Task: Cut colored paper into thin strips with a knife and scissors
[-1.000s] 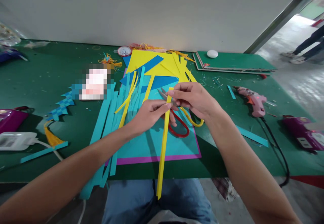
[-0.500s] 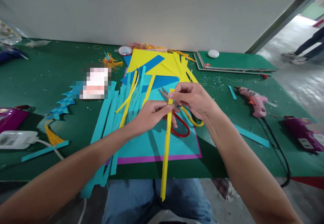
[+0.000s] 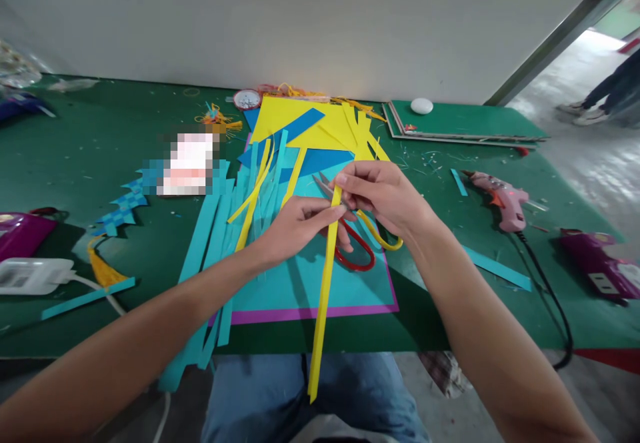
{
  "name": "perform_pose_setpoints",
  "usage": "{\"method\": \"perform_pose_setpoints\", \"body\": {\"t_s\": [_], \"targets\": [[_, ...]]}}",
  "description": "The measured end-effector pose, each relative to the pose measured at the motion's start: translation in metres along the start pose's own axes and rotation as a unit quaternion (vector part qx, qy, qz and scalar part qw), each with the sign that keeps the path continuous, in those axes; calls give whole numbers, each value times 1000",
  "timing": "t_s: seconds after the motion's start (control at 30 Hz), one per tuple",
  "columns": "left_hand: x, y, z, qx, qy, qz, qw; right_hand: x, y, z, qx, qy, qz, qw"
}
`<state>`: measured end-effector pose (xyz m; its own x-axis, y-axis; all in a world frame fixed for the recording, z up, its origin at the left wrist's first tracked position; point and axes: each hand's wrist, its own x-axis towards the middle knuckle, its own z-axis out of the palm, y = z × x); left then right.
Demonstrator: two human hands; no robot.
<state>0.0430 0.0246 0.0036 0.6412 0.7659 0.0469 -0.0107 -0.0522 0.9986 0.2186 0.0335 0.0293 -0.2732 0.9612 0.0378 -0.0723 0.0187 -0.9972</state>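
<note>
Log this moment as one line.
left hand: pinches yellow paper strip | right hand: pinches strip top | scissors: on teal sheet

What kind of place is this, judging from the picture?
Probably a craft workshop: a green work table strewn with teal paper strips, a pink glue gun and red-handled scissors.

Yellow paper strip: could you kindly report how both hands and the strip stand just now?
Left hand, right hand: both pinching yellow strip at its top. Strip hangs past table edge. Red-handled scissors lie beneath hands.
</note>
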Motion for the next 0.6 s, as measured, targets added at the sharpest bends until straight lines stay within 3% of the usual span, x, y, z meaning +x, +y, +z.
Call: {"method": "perform_pose_setpoints", "body": {"t_s": [0.13,0.27,0.6], "targets": [[1,0,-2,42,38,29,998,-1,-1,2,-16,11,14,1000],[1,0,-1,47,86,25,995,-3,-1,0,-57,-22,15,998],[4,0,1,-46,60,-50,996,-1,7,7,-13,20,-1,1000]]}}
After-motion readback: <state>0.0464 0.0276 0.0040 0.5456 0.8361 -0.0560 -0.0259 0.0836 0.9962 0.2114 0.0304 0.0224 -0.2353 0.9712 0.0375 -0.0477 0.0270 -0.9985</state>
